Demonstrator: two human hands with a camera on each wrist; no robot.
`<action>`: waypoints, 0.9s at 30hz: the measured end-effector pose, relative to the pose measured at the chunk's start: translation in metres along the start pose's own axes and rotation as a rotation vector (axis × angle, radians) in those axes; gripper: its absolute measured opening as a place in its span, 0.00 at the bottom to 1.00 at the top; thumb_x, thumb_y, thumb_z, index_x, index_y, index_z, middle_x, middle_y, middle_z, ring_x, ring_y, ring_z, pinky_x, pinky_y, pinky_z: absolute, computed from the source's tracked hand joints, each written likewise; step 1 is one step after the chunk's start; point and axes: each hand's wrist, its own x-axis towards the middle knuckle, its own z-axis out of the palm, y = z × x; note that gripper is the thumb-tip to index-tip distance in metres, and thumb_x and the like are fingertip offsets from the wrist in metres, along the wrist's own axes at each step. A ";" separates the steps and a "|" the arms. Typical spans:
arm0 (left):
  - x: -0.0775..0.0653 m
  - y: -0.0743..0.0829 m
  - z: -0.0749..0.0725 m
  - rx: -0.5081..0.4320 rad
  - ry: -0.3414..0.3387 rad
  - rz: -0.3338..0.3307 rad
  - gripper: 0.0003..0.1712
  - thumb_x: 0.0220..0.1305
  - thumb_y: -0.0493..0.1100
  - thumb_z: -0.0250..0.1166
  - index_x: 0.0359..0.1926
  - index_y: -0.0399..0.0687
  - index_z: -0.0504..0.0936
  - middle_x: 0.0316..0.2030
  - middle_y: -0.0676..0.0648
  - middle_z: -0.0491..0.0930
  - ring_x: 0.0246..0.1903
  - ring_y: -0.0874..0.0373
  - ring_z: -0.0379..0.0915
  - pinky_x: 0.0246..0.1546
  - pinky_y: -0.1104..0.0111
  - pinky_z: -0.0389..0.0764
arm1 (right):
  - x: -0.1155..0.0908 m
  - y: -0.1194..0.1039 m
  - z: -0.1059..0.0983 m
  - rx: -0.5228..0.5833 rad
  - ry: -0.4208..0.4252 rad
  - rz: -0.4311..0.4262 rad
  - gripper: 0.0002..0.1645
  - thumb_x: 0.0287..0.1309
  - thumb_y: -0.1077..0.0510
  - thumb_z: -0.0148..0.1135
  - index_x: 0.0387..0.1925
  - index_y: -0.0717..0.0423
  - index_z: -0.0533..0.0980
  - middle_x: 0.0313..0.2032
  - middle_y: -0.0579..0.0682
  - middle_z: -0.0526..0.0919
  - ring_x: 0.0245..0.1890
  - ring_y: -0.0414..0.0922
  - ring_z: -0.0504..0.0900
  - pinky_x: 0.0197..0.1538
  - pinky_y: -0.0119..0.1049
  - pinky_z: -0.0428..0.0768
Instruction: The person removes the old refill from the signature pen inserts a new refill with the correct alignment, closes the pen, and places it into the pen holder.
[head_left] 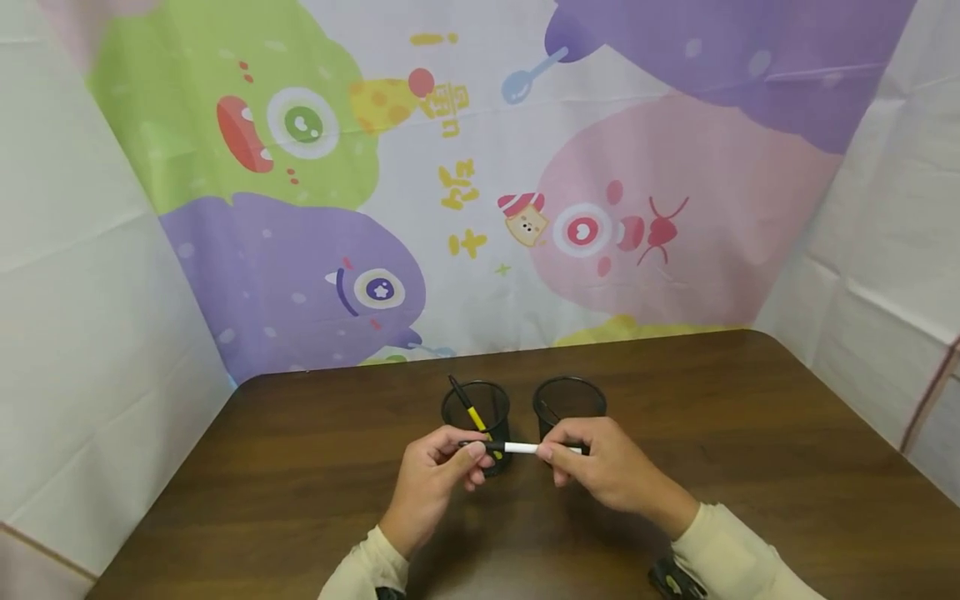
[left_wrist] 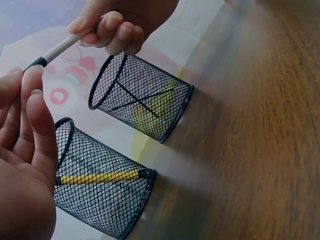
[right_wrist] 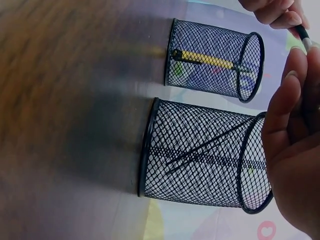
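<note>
1. Brown table [head_left: 300,467].
2. Left hand [head_left: 431,475] pinches white pen [head_left: 521,448] by its black part; right hand [head_left: 611,467] pinches its white part.
3. Left cup [right_wrist: 205,82], right cup [right_wrist: 210,182] — mesh, upright on table.
4. White pen — roughly level between the hands.
5. Yellow pen [head_left: 476,417] leans in left cup.

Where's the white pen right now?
In the head view, the white pen is below centre, between left hand and right hand, before two mesh cups.

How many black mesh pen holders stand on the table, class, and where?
2: the left holder, containing a yellow-and-black pen, beyond the left hand; the right holder, beyond the right hand.
</note>
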 end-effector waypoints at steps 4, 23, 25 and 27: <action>-0.001 0.000 0.003 -0.001 0.006 -0.010 0.13 0.68 0.35 0.66 0.46 0.25 0.81 0.29 0.45 0.86 0.23 0.61 0.79 0.26 0.73 0.81 | -0.003 0.000 -0.001 -0.007 0.010 -0.004 0.08 0.66 0.54 0.66 0.29 0.46 0.81 0.18 0.38 0.79 0.19 0.35 0.72 0.22 0.29 0.69; 0.001 0.001 0.007 -0.011 0.119 -0.036 0.14 0.67 0.37 0.67 0.43 0.26 0.82 0.29 0.40 0.87 0.20 0.60 0.78 0.24 0.73 0.80 | 0.001 0.004 0.007 -0.201 0.136 -0.310 0.06 0.62 0.61 0.68 0.33 0.45 0.82 0.21 0.32 0.80 0.22 0.30 0.78 0.27 0.24 0.75; 0.001 0.002 0.007 -0.015 0.126 -0.040 0.14 0.67 0.37 0.67 0.43 0.26 0.81 0.29 0.40 0.87 0.20 0.60 0.79 0.23 0.73 0.79 | 0.001 0.003 0.008 -0.219 0.145 -0.338 0.06 0.62 0.62 0.69 0.33 0.46 0.82 0.22 0.32 0.80 0.23 0.30 0.79 0.29 0.24 0.76; 0.000 0.003 0.007 -0.016 0.134 -0.043 0.14 0.66 0.37 0.68 0.43 0.26 0.81 0.28 0.40 0.86 0.20 0.59 0.79 0.23 0.73 0.79 | 0.001 0.002 0.009 -0.235 0.150 -0.373 0.06 0.62 0.63 0.69 0.34 0.48 0.82 0.23 0.34 0.81 0.24 0.29 0.79 0.31 0.24 0.77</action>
